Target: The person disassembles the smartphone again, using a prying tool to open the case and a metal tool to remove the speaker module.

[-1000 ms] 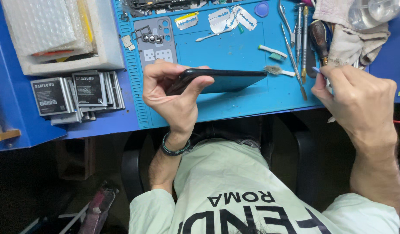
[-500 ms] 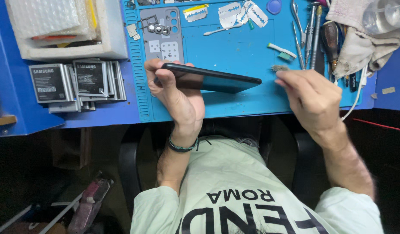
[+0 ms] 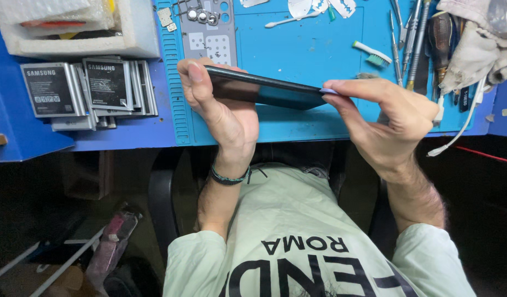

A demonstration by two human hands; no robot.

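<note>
Above the blue work mat, near the front edge of the table, the left hand holds a dark smartphone edge-on, so only its thin side and a strip of its dark face show. The left fingers are clamped on the phone's left end, with the thumb lying along the near edge and the others wrapped behind it. The right hand meets the phone's right end. Its thumb and forefinger are pressed together on a small, thin, pale purple pick, which touches the corner of the phone; whether the pick sits inside the seam cannot be told. A dark braided bracelet circles the left wrist.

To the left of the mat, a group of grey phone batteries lies on the blue table, some overlapping, and behind them stands a white foam tray with packets in it. On the mat's far part lie a grey sheet with small screws and a white-handled brush with green bristles. To the right of the brush, tweezers and screwdrivers lie in a row, with a crumpled beige cloth beside them and a white cable hanging over the table's edge. Below the hands, the person's pale green shirt fills the lower middle of the view.
</note>
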